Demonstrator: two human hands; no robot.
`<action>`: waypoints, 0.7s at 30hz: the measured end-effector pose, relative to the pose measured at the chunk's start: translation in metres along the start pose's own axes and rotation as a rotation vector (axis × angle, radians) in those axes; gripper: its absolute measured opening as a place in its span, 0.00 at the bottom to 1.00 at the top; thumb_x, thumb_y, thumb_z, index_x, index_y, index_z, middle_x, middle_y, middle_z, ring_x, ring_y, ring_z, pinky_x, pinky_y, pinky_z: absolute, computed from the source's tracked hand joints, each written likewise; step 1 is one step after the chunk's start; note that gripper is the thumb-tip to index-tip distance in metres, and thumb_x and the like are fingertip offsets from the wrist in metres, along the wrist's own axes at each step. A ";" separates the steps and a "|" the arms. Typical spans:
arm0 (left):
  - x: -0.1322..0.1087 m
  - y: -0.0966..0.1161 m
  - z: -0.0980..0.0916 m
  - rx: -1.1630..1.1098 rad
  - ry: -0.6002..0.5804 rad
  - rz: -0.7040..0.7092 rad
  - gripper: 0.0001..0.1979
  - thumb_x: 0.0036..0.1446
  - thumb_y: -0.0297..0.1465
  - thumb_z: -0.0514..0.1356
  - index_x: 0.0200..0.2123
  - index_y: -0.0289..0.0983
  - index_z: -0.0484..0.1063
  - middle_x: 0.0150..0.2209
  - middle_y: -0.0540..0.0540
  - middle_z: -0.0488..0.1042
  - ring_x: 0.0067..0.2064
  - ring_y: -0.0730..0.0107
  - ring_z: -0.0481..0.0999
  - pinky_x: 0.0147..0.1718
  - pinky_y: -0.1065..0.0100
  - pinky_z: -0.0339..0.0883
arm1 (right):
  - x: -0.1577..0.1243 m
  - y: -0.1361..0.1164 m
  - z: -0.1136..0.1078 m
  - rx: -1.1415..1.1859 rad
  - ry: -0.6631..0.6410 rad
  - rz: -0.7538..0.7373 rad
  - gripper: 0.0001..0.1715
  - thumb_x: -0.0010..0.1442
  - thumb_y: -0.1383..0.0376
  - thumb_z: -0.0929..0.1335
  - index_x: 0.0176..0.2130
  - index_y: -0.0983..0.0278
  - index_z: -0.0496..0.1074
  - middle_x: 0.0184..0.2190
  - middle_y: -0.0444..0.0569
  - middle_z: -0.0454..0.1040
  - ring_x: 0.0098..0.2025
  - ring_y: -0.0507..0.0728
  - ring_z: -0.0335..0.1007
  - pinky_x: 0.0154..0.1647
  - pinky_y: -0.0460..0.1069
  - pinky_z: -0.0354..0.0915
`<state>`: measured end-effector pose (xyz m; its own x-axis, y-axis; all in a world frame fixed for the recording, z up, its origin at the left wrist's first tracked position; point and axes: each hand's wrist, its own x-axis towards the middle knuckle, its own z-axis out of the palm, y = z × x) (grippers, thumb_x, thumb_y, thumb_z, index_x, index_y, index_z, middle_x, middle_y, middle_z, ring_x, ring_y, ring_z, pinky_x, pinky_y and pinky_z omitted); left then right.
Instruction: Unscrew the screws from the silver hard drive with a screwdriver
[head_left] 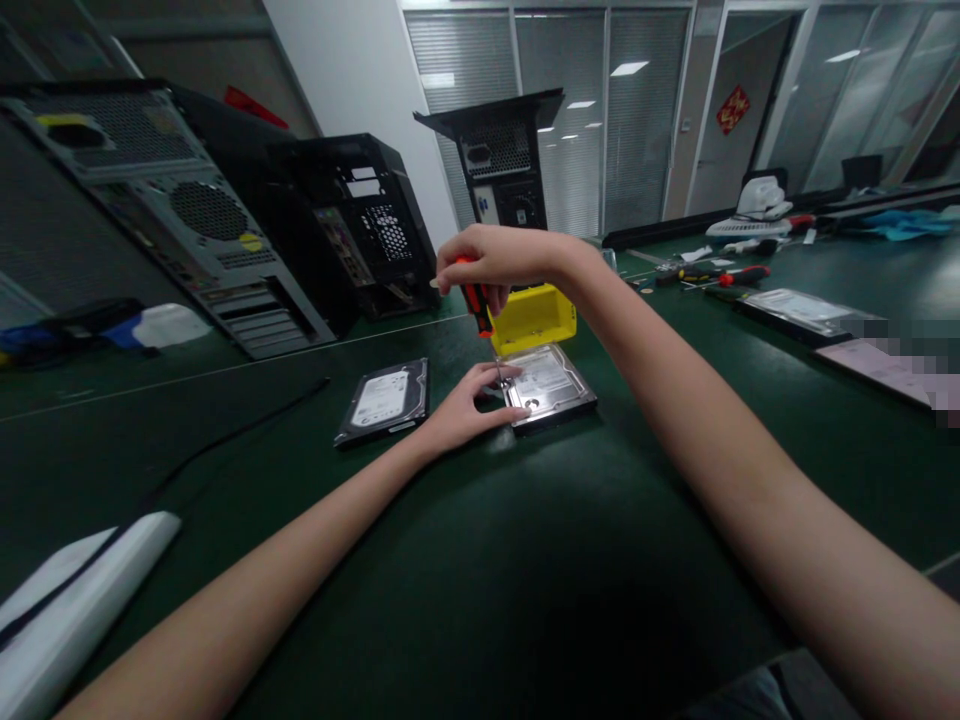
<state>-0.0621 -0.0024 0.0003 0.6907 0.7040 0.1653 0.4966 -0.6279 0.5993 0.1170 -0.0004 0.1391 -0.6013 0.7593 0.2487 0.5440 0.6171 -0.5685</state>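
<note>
Silver hard drive [551, 385] under a red and black screwdriver [478, 305]

A big dark green table [480, 560] fills most of the view. Three computer cases stand at the back: a large one [195, 210] on the left, a black one [367, 225] beside it, and one [499, 150] farther back with a wide flat panel on top. A yellow bin [536, 318] sits just behind the silver hard drive.

The silver hard drive lies flat on the table, right at the fingertips of the person's left hand [474, 400]. That hand is spread: its thumb rests on the near part of the drive's left end, and its fingers reach the far part. The right hand [499, 265] is up above the drive's left end, with its fingers wrapped around the screwdriver's handle. The screwdriver points down, and its thin metal shaft [498, 370] reaches the drive by the left fingers. Another hard drive [382, 397] with a white label lies left of the left hand, apart from the silver one.
</note>
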 end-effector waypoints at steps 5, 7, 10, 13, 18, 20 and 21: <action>0.000 0.000 0.000 0.001 -0.001 0.004 0.30 0.51 0.47 0.62 0.57 0.46 0.65 0.58 0.45 0.60 0.58 0.54 0.64 0.58 0.53 0.57 | 0.000 0.000 0.001 -0.107 0.042 0.037 0.14 0.64 0.66 0.58 0.38 0.72 0.68 0.30 0.49 0.67 0.25 0.46 0.64 0.24 0.41 0.58; 0.001 -0.001 0.000 -0.001 -0.005 0.000 0.30 0.51 0.47 0.62 0.56 0.46 0.65 0.58 0.45 0.60 0.58 0.55 0.64 0.59 0.54 0.57 | -0.001 -0.002 0.001 -0.122 0.045 0.061 0.16 0.65 0.65 0.57 0.37 0.73 0.68 0.29 0.50 0.67 0.25 0.47 0.64 0.23 0.41 0.57; 0.001 -0.002 -0.001 -0.004 -0.004 -0.008 0.30 0.51 0.47 0.62 0.56 0.46 0.65 0.59 0.46 0.59 0.58 0.55 0.64 0.58 0.54 0.58 | -0.003 -0.006 0.000 -0.131 0.025 0.088 0.16 0.64 0.64 0.56 0.38 0.72 0.67 0.31 0.50 0.67 0.24 0.47 0.64 0.22 0.41 0.57; 0.001 -0.002 -0.001 -0.004 0.000 -0.004 0.30 0.51 0.46 0.62 0.56 0.46 0.65 0.59 0.45 0.59 0.58 0.54 0.64 0.58 0.54 0.58 | -0.002 -0.005 0.000 -0.129 0.001 0.083 0.14 0.63 0.66 0.56 0.41 0.69 0.66 0.32 0.49 0.67 0.23 0.47 0.64 0.21 0.42 0.57; 0.001 -0.001 -0.001 -0.004 -0.001 -0.008 0.30 0.51 0.46 0.62 0.56 0.46 0.66 0.58 0.45 0.60 0.57 0.55 0.64 0.58 0.54 0.58 | 0.000 -0.001 -0.001 -0.152 0.007 0.059 0.12 0.62 0.67 0.58 0.41 0.68 0.66 0.32 0.48 0.66 0.23 0.46 0.63 0.23 0.42 0.60; 0.001 -0.001 -0.001 -0.006 -0.002 -0.008 0.30 0.50 0.46 0.62 0.56 0.46 0.66 0.58 0.45 0.60 0.57 0.54 0.64 0.58 0.53 0.58 | 0.000 -0.002 -0.001 -0.177 -0.006 0.060 0.11 0.62 0.65 0.59 0.41 0.69 0.66 0.32 0.48 0.67 0.22 0.46 0.62 0.23 0.42 0.61; 0.001 -0.002 -0.001 -0.006 0.000 -0.006 0.30 0.50 0.46 0.62 0.56 0.46 0.66 0.58 0.45 0.60 0.57 0.54 0.64 0.58 0.53 0.58 | 0.000 -0.003 -0.001 -0.189 -0.011 0.060 0.11 0.63 0.65 0.59 0.40 0.69 0.65 0.31 0.48 0.67 0.22 0.45 0.61 0.23 0.42 0.61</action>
<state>-0.0628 -0.0004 0.0000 0.6875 0.7079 0.1618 0.4975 -0.6215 0.6052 0.1163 -0.0019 0.1415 -0.5701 0.7945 0.2093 0.6788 0.5990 -0.4246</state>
